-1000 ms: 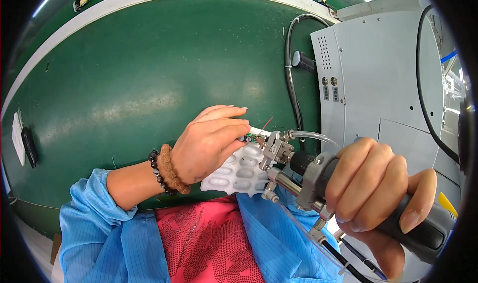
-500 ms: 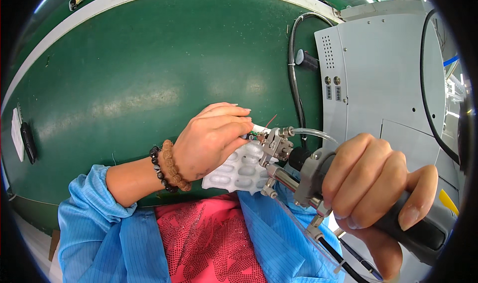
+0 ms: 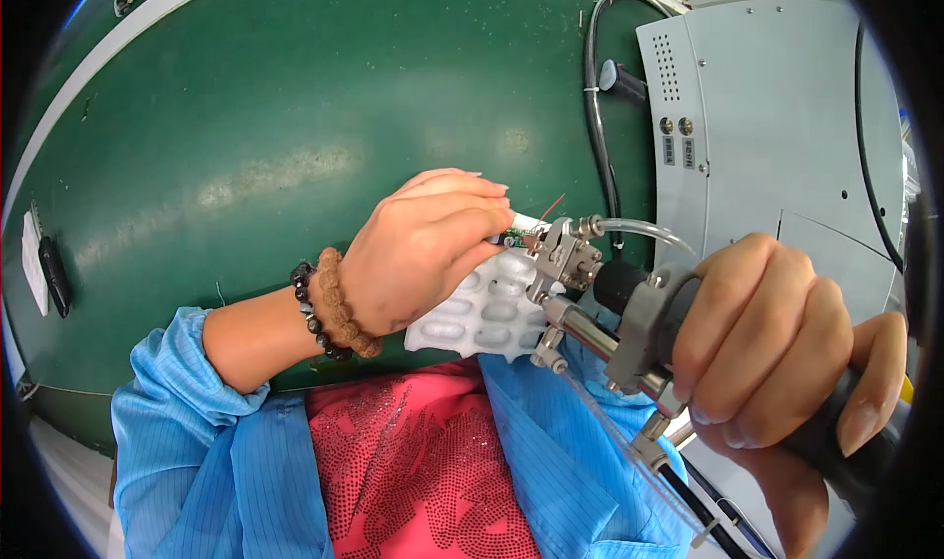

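My left hand [image 3: 423, 239] is closed, fingers pinching a small white part with a green circuit board [image 3: 518, 235] at its end; a thin red wire sticks up from it. Most of this piece is hidden under the fingers. In my right hand [image 3: 777, 348] is the black handle of what looks like an auto-feed power screwdriver [image 3: 619, 284]. Its metal head, joined to a clear hose [image 3: 644, 228], reaches left to the circuit board. The tip's exact contact cannot be made out. Under the left hand lies a white moulded tray [image 3: 457, 331] with oval hollows.
A large grey machine cabinet [image 3: 767, 97] stands at the right, with a thick black cable [image 3: 592, 97] and a dark cylinder [image 3: 621, 80] beside it. At the far left of the green table [image 3: 246, 97] lie a black-handled tool [image 3: 55, 276] and a white strip [image 3: 34, 264].
Both hands, the board part and the screwdriver sit slightly farther right and up in the picture. The cabinet and cable have shifted too, so the view itself has moved. Both grips are unchanged.
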`<state>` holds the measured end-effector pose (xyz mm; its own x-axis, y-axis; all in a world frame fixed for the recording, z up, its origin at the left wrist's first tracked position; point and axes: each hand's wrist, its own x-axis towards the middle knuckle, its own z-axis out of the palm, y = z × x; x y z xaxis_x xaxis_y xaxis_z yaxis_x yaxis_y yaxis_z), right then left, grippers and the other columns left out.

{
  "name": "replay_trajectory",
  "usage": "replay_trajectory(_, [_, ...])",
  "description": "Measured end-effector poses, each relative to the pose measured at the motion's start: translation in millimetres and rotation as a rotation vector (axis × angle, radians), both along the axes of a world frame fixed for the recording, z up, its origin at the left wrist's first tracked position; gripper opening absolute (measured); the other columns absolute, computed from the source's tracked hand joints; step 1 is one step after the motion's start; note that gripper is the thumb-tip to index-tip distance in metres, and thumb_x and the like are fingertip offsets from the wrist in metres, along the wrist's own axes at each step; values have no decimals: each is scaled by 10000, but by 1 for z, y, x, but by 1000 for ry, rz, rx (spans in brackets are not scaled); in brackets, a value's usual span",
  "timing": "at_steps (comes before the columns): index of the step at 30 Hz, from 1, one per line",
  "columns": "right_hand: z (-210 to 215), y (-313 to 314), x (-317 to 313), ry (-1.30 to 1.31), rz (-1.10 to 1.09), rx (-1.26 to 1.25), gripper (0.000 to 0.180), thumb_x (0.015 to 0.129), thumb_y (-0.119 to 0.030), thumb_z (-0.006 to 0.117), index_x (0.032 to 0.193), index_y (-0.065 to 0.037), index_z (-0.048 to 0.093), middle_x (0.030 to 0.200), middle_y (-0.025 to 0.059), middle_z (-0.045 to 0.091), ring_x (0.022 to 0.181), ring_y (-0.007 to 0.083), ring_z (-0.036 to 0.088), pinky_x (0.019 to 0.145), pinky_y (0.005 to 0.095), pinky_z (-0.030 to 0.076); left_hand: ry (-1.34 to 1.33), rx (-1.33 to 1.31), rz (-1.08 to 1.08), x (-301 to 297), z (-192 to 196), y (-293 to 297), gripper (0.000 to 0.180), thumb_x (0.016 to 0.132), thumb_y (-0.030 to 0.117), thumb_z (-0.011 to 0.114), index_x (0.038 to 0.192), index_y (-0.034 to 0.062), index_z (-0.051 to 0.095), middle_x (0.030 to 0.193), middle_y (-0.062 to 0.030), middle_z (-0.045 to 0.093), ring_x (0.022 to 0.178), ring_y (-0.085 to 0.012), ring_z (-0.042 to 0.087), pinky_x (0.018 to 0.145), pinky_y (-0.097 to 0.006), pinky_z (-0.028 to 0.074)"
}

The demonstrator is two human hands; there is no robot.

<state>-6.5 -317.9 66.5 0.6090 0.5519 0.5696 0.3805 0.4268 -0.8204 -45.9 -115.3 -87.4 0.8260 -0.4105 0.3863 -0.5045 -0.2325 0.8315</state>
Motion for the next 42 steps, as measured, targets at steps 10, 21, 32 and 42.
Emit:
replay_trajectory(10, [5, 21, 6, 87, -75, -149, 532, 813, -470, 791, 1058, -126, 467, 646, -5, 585, 450, 96, 563, 412, 222, 450, -11, -18, -18, -2, -2, 4, 299, 701, 8, 782, 984, -18, 688, 1012, -151, 712, 1028, -327, 683, 946, -441, 528])
replay_trajectory(21, [12, 21, -15, -31, -178, 126, 534, 828, -441, 795, 1059, -77, 480, 624, -18, 542, 445, 79, 505, 434, 227, 437, 2, -19, 16, -4, -6, 3, 264, 741, 87, 785, 975, 3, 696, 1011, -158, 713, 1051, -321, 671, 925, -424, 527])
replay_trajectory(32, [25, -29, -52, -128, -336, 400, 528, 789, -333, 853, 1053, -50, 493, 585, -2, 569, 425, 85, 526, 424, 192, 450, 323, 13, 47, 29, 66, 75, 207, 803, 173, 791, 963, 47, 753, 953, -132, 723, 912, -283, 676, 798, -385, 532])
replay_trajectory(42, [30, -10, -27, -112, -65, 157, 625, 886, -555, 670, 1197, -49, 475, 666, 36, 527, 515, 173, 511, 487, 296, 454, -180, 815, 921, 199, 47, 345, 476, 887, 259, 667, 1303, 40, 592, 1282, -181, 633, 1200, -350, 589, 1042, -420, 457])
